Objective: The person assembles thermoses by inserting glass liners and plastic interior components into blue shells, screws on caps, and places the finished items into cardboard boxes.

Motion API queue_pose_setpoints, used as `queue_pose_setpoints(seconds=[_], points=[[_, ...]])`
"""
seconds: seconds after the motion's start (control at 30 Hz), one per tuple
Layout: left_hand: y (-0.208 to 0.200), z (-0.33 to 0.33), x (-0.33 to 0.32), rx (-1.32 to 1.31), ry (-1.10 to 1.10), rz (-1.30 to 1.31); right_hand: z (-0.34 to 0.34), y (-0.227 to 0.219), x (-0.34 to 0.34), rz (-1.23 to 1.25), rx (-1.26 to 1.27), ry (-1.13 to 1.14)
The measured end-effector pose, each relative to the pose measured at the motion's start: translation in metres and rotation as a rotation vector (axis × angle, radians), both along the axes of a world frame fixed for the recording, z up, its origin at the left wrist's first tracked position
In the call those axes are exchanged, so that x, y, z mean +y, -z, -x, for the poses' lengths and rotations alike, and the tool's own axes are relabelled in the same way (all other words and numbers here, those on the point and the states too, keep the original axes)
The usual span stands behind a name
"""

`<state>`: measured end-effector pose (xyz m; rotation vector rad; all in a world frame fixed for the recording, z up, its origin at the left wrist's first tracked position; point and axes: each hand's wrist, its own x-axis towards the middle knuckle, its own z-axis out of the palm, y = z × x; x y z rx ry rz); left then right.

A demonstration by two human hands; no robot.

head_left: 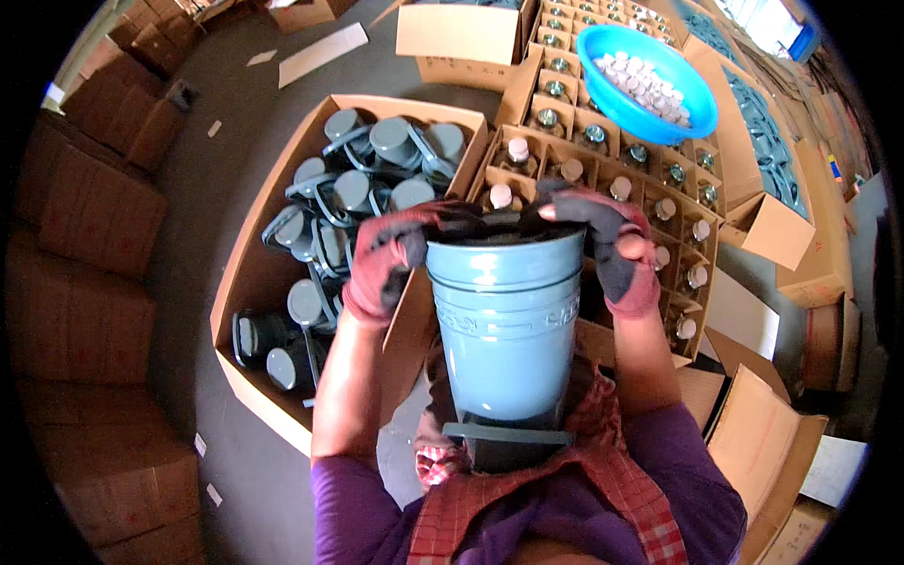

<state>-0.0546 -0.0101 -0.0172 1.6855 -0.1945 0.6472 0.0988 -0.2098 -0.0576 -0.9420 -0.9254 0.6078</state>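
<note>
One wide fisheye view looks steeply down from the wearer's head, facing past the purple fabric sleeves (353, 513) at its lower edge. The tapered blue-grey vessel (508, 358) is close, near centre; the round bright-blue plastic basin (659, 135) is farther off. Stacked brown cardboard boxes (89, 330) bend along the left rim.

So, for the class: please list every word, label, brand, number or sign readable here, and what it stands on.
Blue vessel: raised lettering around its side, not copied here.
Upper open box: dark printed characters, too small to read.
Left stacked cartons: faint reddish print, too blurred to read.
I can make out no other text.
</note>
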Motion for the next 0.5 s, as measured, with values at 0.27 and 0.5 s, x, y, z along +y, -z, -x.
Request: queue_pose_setpoints(seconds=[0.27,0.5], points=[[-0.044,-0.022,-0.026,-0.276,0.001,-0.539,0.019,-0.009,0.006,-0.054,0.216,-0.036],[-0.065,-0.045,-0.073,-0.182,-0.15,-0.924,-0.021,0.043,0.029,-0.365,0.732,-0.506]])
